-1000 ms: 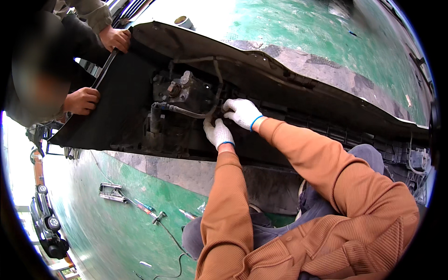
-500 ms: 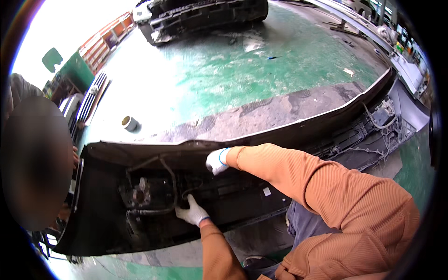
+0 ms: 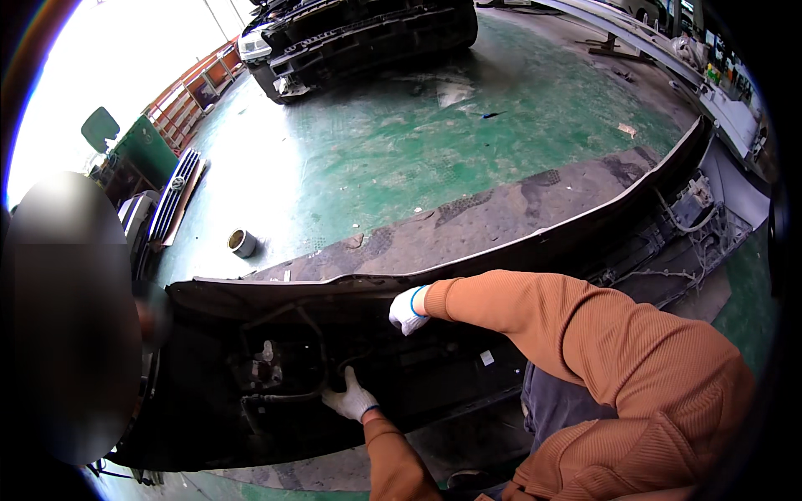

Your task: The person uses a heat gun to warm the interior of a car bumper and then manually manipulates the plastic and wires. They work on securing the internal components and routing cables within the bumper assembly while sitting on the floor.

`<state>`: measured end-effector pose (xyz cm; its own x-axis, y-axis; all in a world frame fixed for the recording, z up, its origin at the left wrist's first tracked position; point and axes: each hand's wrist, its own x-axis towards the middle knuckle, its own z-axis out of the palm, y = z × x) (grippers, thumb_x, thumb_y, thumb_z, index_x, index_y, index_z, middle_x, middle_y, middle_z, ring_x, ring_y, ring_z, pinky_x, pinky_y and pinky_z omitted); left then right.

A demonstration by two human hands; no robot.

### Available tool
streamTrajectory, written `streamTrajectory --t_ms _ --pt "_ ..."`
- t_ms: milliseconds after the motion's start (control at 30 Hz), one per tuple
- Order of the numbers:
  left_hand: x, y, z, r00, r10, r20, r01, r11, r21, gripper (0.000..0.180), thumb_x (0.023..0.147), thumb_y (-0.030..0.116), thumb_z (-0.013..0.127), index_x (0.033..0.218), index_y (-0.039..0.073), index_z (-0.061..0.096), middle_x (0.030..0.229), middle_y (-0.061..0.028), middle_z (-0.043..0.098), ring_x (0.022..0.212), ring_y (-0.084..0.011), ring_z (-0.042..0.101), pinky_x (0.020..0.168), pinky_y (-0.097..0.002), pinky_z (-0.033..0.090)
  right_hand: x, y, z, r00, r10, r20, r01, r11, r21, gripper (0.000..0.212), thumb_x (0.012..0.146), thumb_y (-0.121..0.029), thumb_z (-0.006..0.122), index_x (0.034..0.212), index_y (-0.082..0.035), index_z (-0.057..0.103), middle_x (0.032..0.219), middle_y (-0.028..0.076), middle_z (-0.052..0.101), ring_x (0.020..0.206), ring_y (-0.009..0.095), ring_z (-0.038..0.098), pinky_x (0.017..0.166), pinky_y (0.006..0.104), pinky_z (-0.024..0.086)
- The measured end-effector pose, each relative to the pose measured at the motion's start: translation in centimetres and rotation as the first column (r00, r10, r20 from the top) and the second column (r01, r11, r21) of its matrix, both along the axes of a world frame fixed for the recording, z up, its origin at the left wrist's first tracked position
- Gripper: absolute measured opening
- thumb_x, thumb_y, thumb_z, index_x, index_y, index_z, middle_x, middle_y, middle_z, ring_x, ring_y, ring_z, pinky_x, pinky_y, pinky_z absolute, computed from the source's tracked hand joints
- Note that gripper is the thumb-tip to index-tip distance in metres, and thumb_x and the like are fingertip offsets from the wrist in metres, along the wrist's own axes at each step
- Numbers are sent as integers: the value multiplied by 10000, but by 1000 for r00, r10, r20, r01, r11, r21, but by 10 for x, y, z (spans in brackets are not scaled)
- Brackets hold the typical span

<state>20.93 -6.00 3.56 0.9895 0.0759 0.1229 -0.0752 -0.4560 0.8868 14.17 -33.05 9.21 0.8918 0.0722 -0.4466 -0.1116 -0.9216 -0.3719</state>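
Note:
A long car bumper cover (image 3: 468, 392) lies with its black inner side up, running from lower left to upper right in front of me. My left hand (image 3: 351, 397), in a white glove, rests inside it beside a bent dark hose (image 3: 323, 355). Its thumb is stretched up, apart from the fingers. Over the middle of the bumper is my right hand (image 3: 407, 311), gloved in white with a blue cuff line. Its fingers are curled closed and point down; what they hold, if anything, is hidden. Left of the hose sits a light-coloured fitting (image 3: 267, 366).
Another person (image 3: 75, 334) is close at the left end of the bumper. A round can (image 3: 241, 243) and a car grille (image 3: 174, 199) are beyond it on the green floor. Wiring (image 3: 702, 242) fills the right end. A car with an exposed front (image 3: 368, 46) stands at the back.
The whole view has shifted slightly, so the bumper appears lower and farther right. Both hands keep nearly the same places on it. The other person's head appears lower.

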Motion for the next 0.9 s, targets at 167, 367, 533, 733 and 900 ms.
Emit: streamTrajectory --t_ms 167,367,533,733,900 --pt "4 -7 -4 997 70 -14 -70 997 -16 747 784 215 927 1379 -81 586 1431 -281 557 1311 -404 555 1154 -471 429 -3 -9 11 1000 16 -11 -16 999 37 394 834 -318 713 1148 -95 794 1123 178 777 1085 375 721 943 485 556" --pt "-10 -11 4 950 116 -290 -8 938 348 1132 753 637 886 1478 -126 473 1497 -315 530 1367 -418 557 1160 -461 450 -37 -26 30 999 14 -50 -15 1000 -11 415 859 -383 669 1171 -138 794 1150 170 771 1101 391 713 943 496 558" --pt "-77 -24 -6 659 -391 -643 552 832 60 841 870 539 805 1341 -132 614 1339 -304 672 1285 -389 641 1105 -438 492 -110 -51 20 978 -208 33 207 978 35 381 834 -354 700 1098 -102 809 1093 193 773 1059 398 721 924 478 556" --pt "-174 -64 75 -9 -850 -527 967 127 -222 606 976 438 724 1328 -50 649 1264 -214 723 1199 -294 683 1056 -379 504 -247 -67 19 832 -546 102 537 837 101 275 845 -309 724 977 -73 773 984 173 761 948 379 713 853 453 557" --pt "-222 -87 100 -137 -932 -335 991 -131 -38 537 960 466 705 1222 -1 675 1179 -218 702 1145 -374 676 1009 -421 526 -351 -31 26 755 -652 -70 648 759 -65 303 851 -320 711 995 -59 763 998 181 757 960 372 716 868 451 555"
